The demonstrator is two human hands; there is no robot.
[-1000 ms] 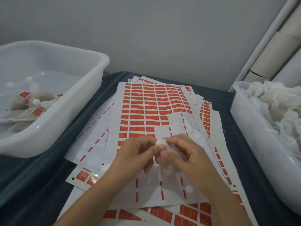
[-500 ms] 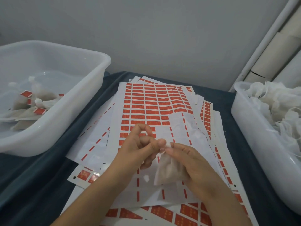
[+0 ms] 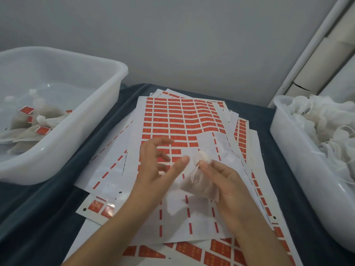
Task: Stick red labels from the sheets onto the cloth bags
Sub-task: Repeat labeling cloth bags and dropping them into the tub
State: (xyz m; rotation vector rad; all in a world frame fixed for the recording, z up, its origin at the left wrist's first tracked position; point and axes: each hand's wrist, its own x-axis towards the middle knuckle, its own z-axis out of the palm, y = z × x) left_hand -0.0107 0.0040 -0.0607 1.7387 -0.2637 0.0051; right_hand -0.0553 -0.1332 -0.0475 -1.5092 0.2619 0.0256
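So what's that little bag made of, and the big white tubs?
The little bag in the right hand looks like thin, see-through cloth or mesh: brownish filling shows through, and strings tie its top. The left tub and right tub look like smooth, milky plastic, slightly shiny.

A plain grey wall stands at the back, lit softly and evenly. A white pipe runs up at a slant on the right, with pale rolls leaning beside it. The table is covered by a dark blue cloth.
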